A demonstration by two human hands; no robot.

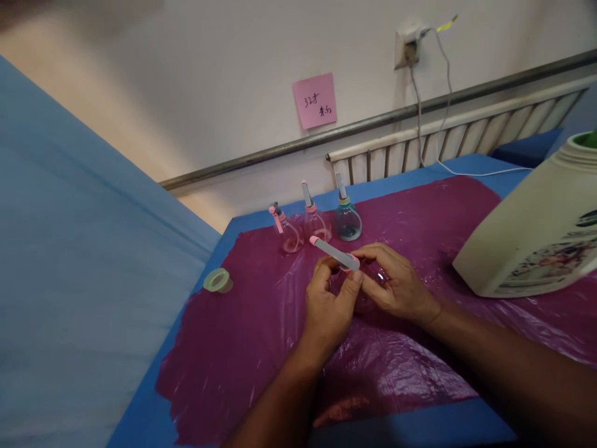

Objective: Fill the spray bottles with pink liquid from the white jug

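In the head view, the left hand and the right hand are both closed around a clear bottle with a pink collar, above the middle of the purple sheet. The left hand grips near the neck, its thumb pressed just below the collar; the right hand curls its fingers and thumb round the other side of the body. The bottle's grey spout points up and to the left, ending in a pink tip. Whether the bottle touches the sheet is hidden by the hands.

Beyond the hands, three more bottles stand in a row: a pink-collared one with its spout bent down, a second pink one with its spout up, and a blue one. A pale green cup sits near the left edge of the sheet, which covers much of the blue counter. To the right stands a large cream jug, tilted in the view. A pink note is on the wall behind.
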